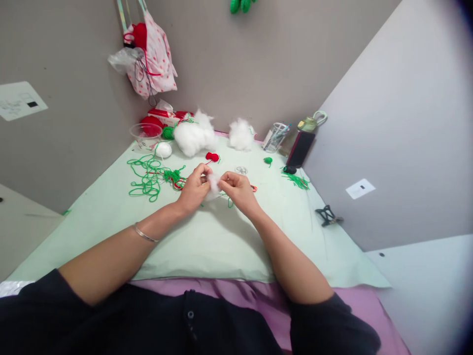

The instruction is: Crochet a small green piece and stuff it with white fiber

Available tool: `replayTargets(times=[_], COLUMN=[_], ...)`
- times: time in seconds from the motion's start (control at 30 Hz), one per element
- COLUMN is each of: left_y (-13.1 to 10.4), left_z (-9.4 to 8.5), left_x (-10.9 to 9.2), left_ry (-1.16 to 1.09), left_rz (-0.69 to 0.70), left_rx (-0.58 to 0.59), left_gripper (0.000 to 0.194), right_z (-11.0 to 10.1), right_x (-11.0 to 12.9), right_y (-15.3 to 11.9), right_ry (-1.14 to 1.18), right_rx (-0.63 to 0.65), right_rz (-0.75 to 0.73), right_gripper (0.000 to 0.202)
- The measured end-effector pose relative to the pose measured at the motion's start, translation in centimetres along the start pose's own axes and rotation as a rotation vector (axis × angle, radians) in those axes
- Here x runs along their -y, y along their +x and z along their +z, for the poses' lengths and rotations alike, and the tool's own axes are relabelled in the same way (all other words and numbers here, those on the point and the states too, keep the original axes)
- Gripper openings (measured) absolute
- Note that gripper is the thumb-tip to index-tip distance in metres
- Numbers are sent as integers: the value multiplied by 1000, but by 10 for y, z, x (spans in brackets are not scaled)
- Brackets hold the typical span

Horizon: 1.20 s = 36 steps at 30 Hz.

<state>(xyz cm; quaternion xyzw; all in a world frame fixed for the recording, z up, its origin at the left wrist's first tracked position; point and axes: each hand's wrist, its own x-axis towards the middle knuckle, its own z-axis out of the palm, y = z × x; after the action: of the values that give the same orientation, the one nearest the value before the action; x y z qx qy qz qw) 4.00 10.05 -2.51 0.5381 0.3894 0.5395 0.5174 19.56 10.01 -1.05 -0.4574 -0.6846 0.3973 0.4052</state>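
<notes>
A small tuft of white stuffing (214, 184) is held between my two hands above the middle of the table. My left hand (195, 187) pinches its left side, and my right hand (238, 190) grips its right edge with fingertips together. Just beyond them lies a small red crocheted piece (212, 157). Green yarn strands (145, 177) tangle to the left, and a green yarn bundle (172, 175) sits close to my left hand. An orange-red item (253, 188), partly hidden, shows beside my right hand.
Large white stuffing (195, 134) and a smaller clump (241, 134) rest at the back. A plastic tub (146, 137) and white yarn ball (163, 150) stand left. At right are a pen cup (275, 138), a propped phone (301, 149) and a black hair clip (328, 216).
</notes>
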Motion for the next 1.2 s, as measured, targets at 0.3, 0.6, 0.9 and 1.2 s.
replayTargets(times=[0.3,0.6,0.9,1.2], left_y=[3,4,3,4], left_z=[-3,-4,1,-5], left_x=[-6,-5,-1,-9], left_ry=[-38,33,-21,-105], left_rz=[-73,-25,-51,-117], left_rx=[108,-38,-56,85], left_gripper=[27,26,19,43], right_z=[-7,-2,1,-4], right_x=[3,19,9,2], right_y=[-2,-12,-7,-3], right_ry=[-225,-167,-322,-295], right_rx=[-191,75,-56,-189], right_rz=[-73,-145,-109,-105], right_gripper=[14,9,12,14])
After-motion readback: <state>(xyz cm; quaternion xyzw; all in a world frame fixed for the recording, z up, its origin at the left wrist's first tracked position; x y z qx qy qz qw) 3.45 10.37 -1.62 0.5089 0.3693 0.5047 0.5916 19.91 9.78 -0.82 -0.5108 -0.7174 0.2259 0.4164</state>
